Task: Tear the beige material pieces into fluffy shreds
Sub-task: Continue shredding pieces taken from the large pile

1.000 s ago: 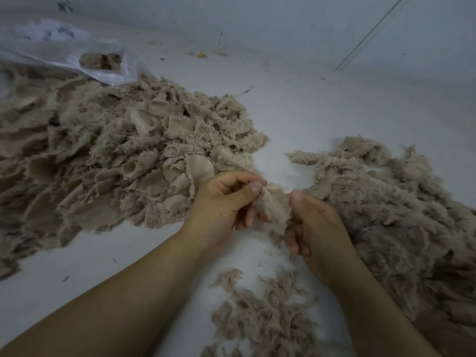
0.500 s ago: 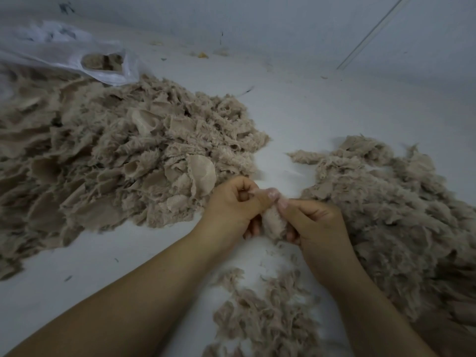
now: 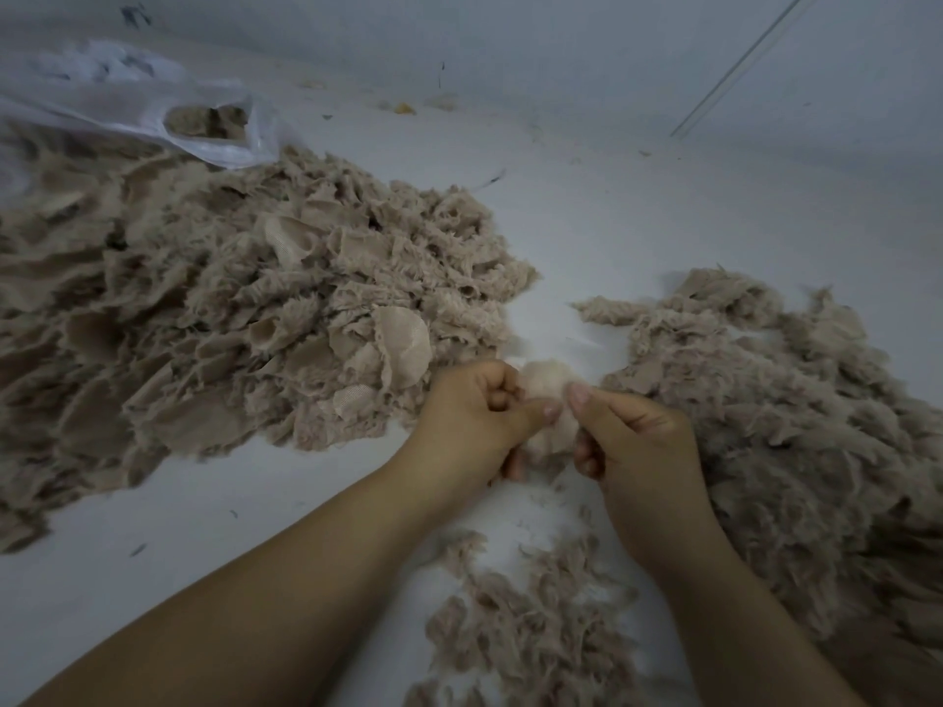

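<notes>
A small beige fuzzy piece (image 3: 545,382) is held between both hands at the centre. My left hand (image 3: 479,421) pinches its left side with thumb and curled fingers. My right hand (image 3: 633,441) pinches its right side, thumb up. A big heap of beige material pieces (image 3: 245,318) lies to the left. A heap of fluffy shreds (image 3: 796,415) lies to the right, and a smaller scatter of shreds (image 3: 530,630) sits below the hands.
A white plastic bag (image 3: 132,104) with some beige material in its opening lies at the back left. The white surface (image 3: 638,211) runs back to a pale wall with a thin line (image 3: 740,63) at the upper right.
The hands came together from slightly apart and have shifted a little up and right. The piece now bulges out pale and fluffy above the thumbs.
</notes>
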Tool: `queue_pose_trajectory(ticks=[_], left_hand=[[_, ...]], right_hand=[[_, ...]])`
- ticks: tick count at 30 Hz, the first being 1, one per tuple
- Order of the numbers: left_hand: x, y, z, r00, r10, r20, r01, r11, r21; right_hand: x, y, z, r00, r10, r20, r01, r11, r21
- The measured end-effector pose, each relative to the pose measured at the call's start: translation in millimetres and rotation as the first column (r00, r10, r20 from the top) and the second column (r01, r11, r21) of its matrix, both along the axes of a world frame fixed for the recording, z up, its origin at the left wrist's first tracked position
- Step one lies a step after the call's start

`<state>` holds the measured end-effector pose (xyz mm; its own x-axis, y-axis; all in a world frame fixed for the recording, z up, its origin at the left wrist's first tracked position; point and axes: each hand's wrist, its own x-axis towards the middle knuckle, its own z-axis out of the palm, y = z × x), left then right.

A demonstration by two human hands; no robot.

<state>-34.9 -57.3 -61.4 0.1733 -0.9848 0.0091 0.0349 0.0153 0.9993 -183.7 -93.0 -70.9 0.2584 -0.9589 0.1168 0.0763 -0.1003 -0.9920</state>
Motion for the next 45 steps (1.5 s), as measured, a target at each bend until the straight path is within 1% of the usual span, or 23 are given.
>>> queue_pose_trajectory(ticks=[5,11,13,15,16,18,20,21,22,23,25,26,29,31,32,34,36,37,38,39,42,43,45], left_hand=[[9.3,-3.8,-5.7,0.990,0.032,-0.141,-0.030,0.999,0.014],[4.3,-2.7,-8.8,0.998,0.034,-0.060,-0.037,0.998,-0.050],[2.1,-2.4,-8.6,0.995,0.095,0.039,-0.091,0.992,-0.090],[-1.9,-3.0,-7.3,0.959,0.107,0.262,-0.079,0.990,-0.116],[-2.7,-2.5,-5.2,0.931,0.047,0.363,-0.012,0.995,-0.097],[2.2,3.6,2.1,0.852,-0.280,0.442,0.278,0.958,0.070],[8.9,13.7,12.4,0.675,-0.655,0.340,0.582,0.756,0.301],[9.9,17.1,16.1,0.627,-0.711,0.319,0.621,0.703,0.345],[9.1,17.1,18.5,0.659,-0.671,0.340,0.580,0.741,0.338],[7.3,14.2,18.6,0.753,-0.547,0.366,0.464,0.835,0.295],[4.4,3.0,16.1,0.942,-0.192,0.275,0.141,0.970,0.197],[4.6,-1.2,17.0,0.977,-0.106,0.184,0.071,0.980,0.189],[-1.5,-3.3,17.3,0.992,-0.114,0.056,0.107,0.988,0.113],[1.8,-9.0,19.4,0.984,0.133,0.117,-0.136,0.991,0.016],[6.9,-13.3,23.7,0.935,0.309,0.174,-0.302,0.951,-0.069],[22.1,-20.3,34.7,0.737,0.562,0.375,-0.490,0.827,-0.277],[31.1,-24.3,38.1,0.399,0.567,0.721,-0.433,0.809,-0.397],[28.7,-25.8,36.8,0.219,0.496,0.840,-0.362,0.841,-0.402],[20.3,-27.9,35.2,0.105,0.415,0.904,-0.282,0.884,-0.373],[8.8,-30.7,31.8,0.073,0.330,0.941,-0.174,0.933,-0.314],[-25.0,-45.0,19.9,0.257,0.067,0.964,0.186,0.975,-0.118],[-33.4,-49.6,17.7,0.310,-0.001,0.951,0.255,0.964,-0.082],[-44.3,-56.1,11.7,0.336,-0.051,0.941,0.294,0.954,-0.053]], right_hand=[[0.5,-1.7,-0.1,0.996,-0.059,0.060,0.054,0.994,0.090],[0.8,0.6,3.8,0.997,-0.081,0.015,0.080,0.996,0.049],[-2.1,-1.2,5.0,0.987,-0.157,0.025,0.156,0.987,0.042],[-4.7,-2.4,7.1,0.979,-0.202,0.039,0.200,0.978,0.051],[-5.1,-2.4,7.8,0.978,-0.208,0.032,0.206,0.977,0.049],[-4.6,-2.0,8.4,0.979,-0.205,0.016,0.205,0.978,0.036],[-4.0,-3.2,7.5,0.978,-0.207,0.027,0.206,0.978,0.039],[-4.2,-3.8,7.4,0.978,-0.205,0.035,0.204,0.978,0.045],[-4.3,-4.3,7.5,0.979,-0.197,0.041,0.195,0.979,0.051],[-4.5,-3.8,7.9,0.982,-0.185,0.048,0.182,0.982,0.052],[-3.9,-2.2,8.8,0.990,-0.134,0.053,0.132,0.990,0.042],[-3.2,-1.1,9.5,0.994,-0.094,0.054,0.091,0.995,0.042],[-2.6,0.6,9.1,0.999,-0.025,0.031,0.024,0.999,0.040],[-2.3,-0.7,8.4,0.994,-0.106,-0.002,0.106,0.993,0.041],[-2.0,-1.9,8.2,0.987,-0.160,-0.005,0.160,0.985,0.058],[-1.6,-3.9,8.5,0.968,-0.248,0.030,0.243,0.963,0.115],[-1.5,-4.7,9.3,0.951,-0.297,0.085,0.281,0.947,0.157],[-1.4,-4.4,10.0,0.943,-0.314,0.108,0.294,0.941,0.169],[-1.1,-4.0,10.8,0.936,-0.328,0.125,0.303,0.936,0.179],[-1.0,-3.6,11.5,0.931,-0.338,0.137,0.311,0.932,0.188],[-1.1,-4.9,13.4,0.918,-0.358,0.173,0.316,0.921,0.229],[-1.6,-5.7,13.2,0.915,-0.363,0.177,0.319,0.918,0.238],[-2.6,-6.8,12.2,0.913,-0.371,0.171,0.325,0.914,0.243]])
